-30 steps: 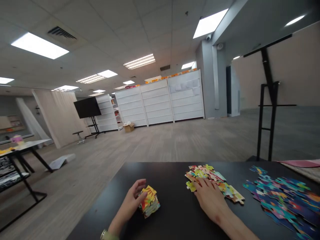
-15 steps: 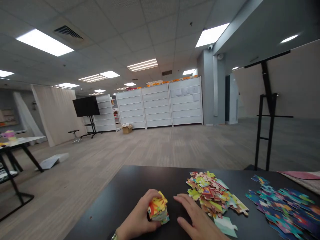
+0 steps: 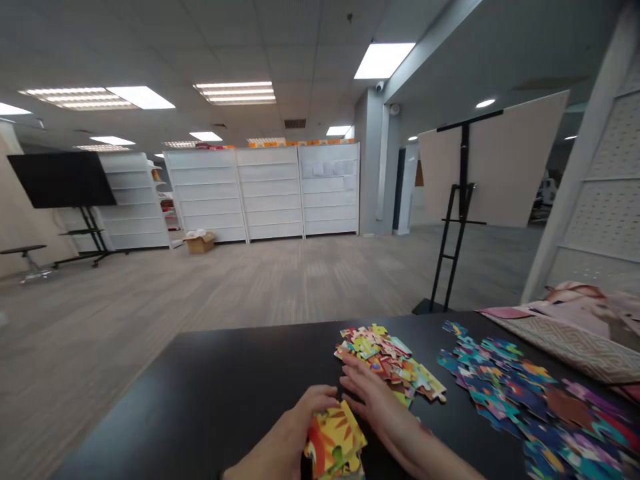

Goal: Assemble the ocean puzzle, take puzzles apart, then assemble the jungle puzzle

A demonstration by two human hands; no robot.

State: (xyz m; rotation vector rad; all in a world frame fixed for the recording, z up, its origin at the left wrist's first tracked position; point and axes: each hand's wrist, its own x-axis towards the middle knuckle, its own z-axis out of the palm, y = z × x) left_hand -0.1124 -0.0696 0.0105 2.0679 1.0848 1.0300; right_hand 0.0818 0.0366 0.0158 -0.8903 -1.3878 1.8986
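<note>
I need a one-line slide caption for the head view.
Left hand at a puzzle stack, right hand between it and a loose pile.

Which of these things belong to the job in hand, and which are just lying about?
In use:
yellow-and-red stack of jigsaw pieces, in the left hand
red-and-green heap of jigsaw pieces, near the right hand

Just about, apparently:
blue-purple jigsaw pieces, untouched
black flat screen
brown cardboard box

Table (image 3: 200, 393) | puzzle stack (image 3: 334, 437): left | first heap (image 3: 393, 363): behind (and right) | second heap (image 3: 525, 393): further right
</note>
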